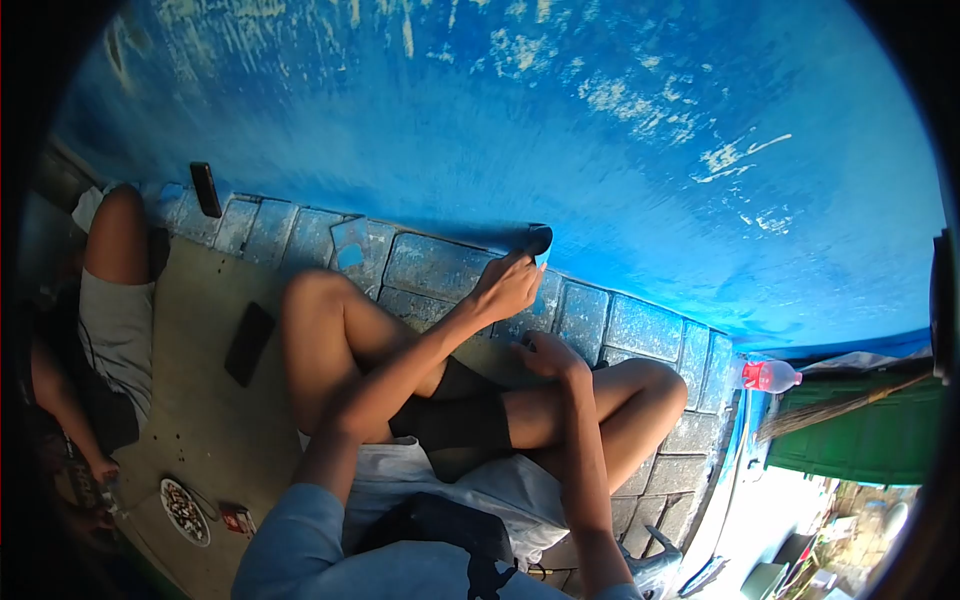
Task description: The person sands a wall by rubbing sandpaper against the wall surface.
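Note:
My left hand [508, 287] is closed on a curled dark sheet that looks like sandpaper [541, 241]. The sheet is at the foot of the blue wall [620, 170], just above the paving bricks, and one of its edges looks blue. Over my lap, between my bent knees, my right hand [553, 356] hangs loosely with its fingers half curled and partly apart. I see nothing in it. Pale worn patches mark the upper wall.
A phone [205, 189] leans on the wall, and a dark flat object [250, 344] lies on the mat [205, 375]. Another person [115, 330] sits at left, near a plate of small bits [185, 512] and a red box [237, 519]. A bottle [770, 377] and a broom [850, 405] are at right.

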### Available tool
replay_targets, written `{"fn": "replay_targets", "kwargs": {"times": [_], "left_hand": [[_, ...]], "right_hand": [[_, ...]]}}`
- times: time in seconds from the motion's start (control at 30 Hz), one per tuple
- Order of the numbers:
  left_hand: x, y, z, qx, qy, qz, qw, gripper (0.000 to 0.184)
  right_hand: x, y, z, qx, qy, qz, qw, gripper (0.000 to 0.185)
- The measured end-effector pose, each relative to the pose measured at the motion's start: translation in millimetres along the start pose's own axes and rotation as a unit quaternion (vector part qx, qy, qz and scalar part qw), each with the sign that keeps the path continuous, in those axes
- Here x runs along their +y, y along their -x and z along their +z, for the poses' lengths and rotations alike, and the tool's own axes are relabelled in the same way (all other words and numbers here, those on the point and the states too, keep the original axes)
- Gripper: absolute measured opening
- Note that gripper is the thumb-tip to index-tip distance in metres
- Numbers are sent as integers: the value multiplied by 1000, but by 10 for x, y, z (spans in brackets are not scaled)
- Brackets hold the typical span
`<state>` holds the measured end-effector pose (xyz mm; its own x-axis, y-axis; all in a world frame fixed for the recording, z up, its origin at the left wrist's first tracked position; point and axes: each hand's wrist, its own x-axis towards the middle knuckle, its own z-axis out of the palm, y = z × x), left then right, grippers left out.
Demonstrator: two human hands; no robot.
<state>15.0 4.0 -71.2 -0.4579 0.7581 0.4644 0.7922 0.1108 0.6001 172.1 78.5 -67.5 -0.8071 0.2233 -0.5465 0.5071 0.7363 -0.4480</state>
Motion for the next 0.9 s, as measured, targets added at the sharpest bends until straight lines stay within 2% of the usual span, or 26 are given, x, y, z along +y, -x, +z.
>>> {"fn": "replay_targets", "kwargs": {"times": [0.1,0.17,0.23,0.3,0.37,0.43,0.47,0.57,0.6,0.7,0.77,0.87,0.9], "left_hand": [[45,-62,52,-32,25,-35,999,23],[153,-199,22,57,110,49,991,23],[277,-277,-73,62,136,69,986,21],[371,-283,-180,51,118,21,992,19],[261,-195,-45,63,117,25,991,19],[-165,34,379,11,40,25,999,23],[-120,81,213,-54,-4,18,998,24],[-89,41,174,-63,2,5,998,25],[-221,18,430,-8,60,25,998,25],[226,-238,8,24,92,17,995,26],[330,-262,-30,36,107,37,993,26],[298,-191,-47,60,66,30,996,28],[184,-120,14,18,21,38,999,28]], "right_hand": [[26,39,-22,-9,-8,7,1000,43],[33,82,1,5,-23,13,1000,44],[33,50,5,-1,-21,12,1000,44],[22,49,-7,-3,-18,15,1000,44],[-36,45,-28,-3,-10,8,1000,44],[-39,31,3,3,-8,5,1000,44],[-35,17,-1,8,-1,1,1000,44],[-47,85,-53,0,-20,10,1000,44],[-47,114,-72,-4,-17,10,1000,44],[-52,112,-59,3,-27,13,1000,44],[-17,62,-34,-11,-32,12,999,43],[-65,33,-38,-5,-22,7,1000,42],[-66,18,-27,-6,-21,5,1000,42]]}}
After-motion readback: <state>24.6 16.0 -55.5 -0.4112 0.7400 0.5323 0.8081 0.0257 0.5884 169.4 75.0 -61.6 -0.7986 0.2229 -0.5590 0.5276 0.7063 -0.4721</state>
